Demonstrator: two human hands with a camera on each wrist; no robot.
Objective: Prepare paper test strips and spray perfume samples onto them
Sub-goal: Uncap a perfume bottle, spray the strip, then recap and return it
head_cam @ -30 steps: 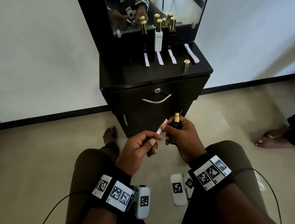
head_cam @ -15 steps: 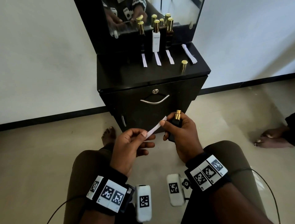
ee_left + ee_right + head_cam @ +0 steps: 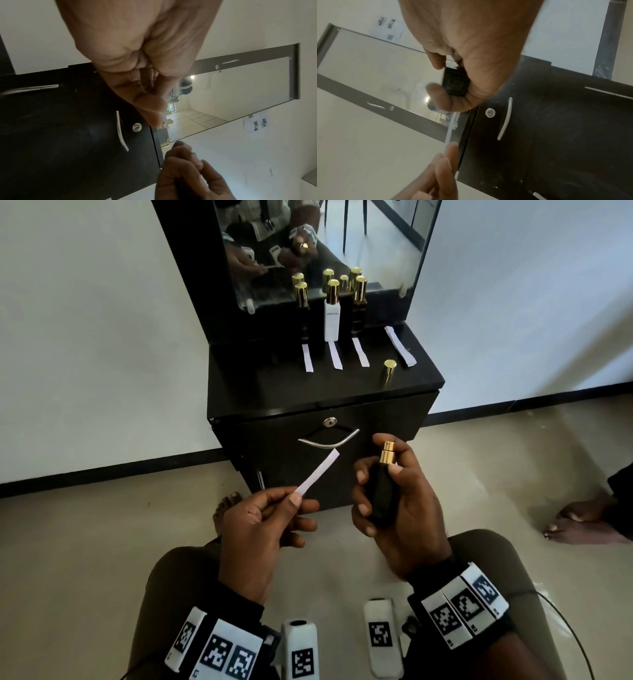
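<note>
My left hand (image 3: 274, 518) pinches the lower end of a white paper strip (image 3: 318, 471) between thumb and fingers; the strip slants up to the right toward the bottle. My right hand (image 3: 397, 501) grips an uncapped black perfume bottle (image 3: 382, 491) upright, its gold sprayer (image 3: 387, 453) on top with a fingertip just behind it. In the right wrist view the bottle's base (image 3: 454, 83) shows in my fingers and the strip (image 3: 451, 128) runs edge-on below it. The left wrist view shows my left hand (image 3: 150, 97) with curled fingers; the strip is hardly visible there.
A black cabinet (image 3: 274, 388) with mirror stands ahead. On top are three gold-capped bottles (image 3: 331, 314), a strip in front of each (image 3: 335, 356), a spare strip (image 3: 399, 345) at right and a loose gold cap (image 3: 389, 371). Another person's foot (image 3: 582, 522) rests at right.
My left hand has drawn the strip away to the left, opening a gap between its tip and the bottle. The view has tilted up slightly and both hands sit a little lower.
</note>
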